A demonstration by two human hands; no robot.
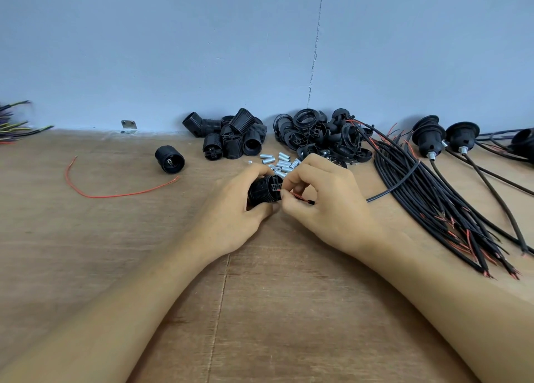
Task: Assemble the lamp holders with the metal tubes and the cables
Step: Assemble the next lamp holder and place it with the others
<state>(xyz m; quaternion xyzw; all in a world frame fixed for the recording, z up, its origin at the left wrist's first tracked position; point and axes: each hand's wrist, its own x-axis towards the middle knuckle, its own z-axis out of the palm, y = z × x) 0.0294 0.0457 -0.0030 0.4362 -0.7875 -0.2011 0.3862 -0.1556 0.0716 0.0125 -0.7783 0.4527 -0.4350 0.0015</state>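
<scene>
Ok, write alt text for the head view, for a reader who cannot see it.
The left hand grips a black lamp holder while the right hand pinches a red wire at its end. Nearby lie metal tubes, spare holders, black rings and a cable bundle.

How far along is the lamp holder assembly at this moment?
Done: at least two assembled holders lie at far right. In hand: the left hand grips a holder while the right hand pinches a red wire at its end. Left: a pile of holders, loose tubes and a thick cable bundle wait, so most of the work seems ahead.
</scene>
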